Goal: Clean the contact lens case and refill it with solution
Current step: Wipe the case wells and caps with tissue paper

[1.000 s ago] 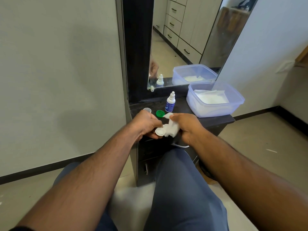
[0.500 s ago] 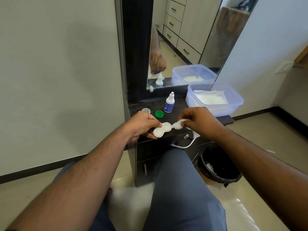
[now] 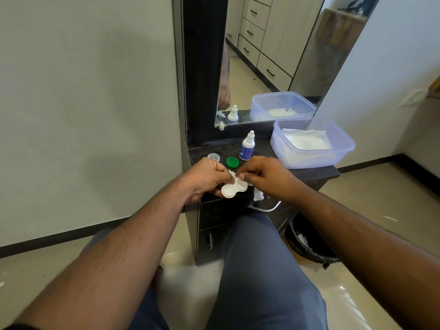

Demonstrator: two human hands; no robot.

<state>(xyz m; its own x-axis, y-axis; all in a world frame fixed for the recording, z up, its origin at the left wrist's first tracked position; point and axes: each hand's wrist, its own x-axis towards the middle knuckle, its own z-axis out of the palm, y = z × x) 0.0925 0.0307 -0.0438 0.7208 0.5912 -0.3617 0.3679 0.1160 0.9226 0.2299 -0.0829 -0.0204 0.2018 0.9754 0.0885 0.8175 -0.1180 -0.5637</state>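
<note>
1. Case handling: the lens case [image 3: 234, 188] looks light, stiff and smooth, likely slippery when wet; best held by its rim, as the left hand [image 3: 206, 178] pinches it over the counter's [image 3: 314, 173] front edge
2. Right hand [image 3: 267, 178] pinches a soft tissue [image 3: 232, 177] at the case's 12 o'clock well
3. Solution bottle [image 3: 247, 148], green cap [image 3: 232, 162] and clear cap [image 3: 213, 157] stand near at 12 o'clock, tissue tub [image 3: 333, 158] at 2 o'clock; nothing blocks the hands
</note>
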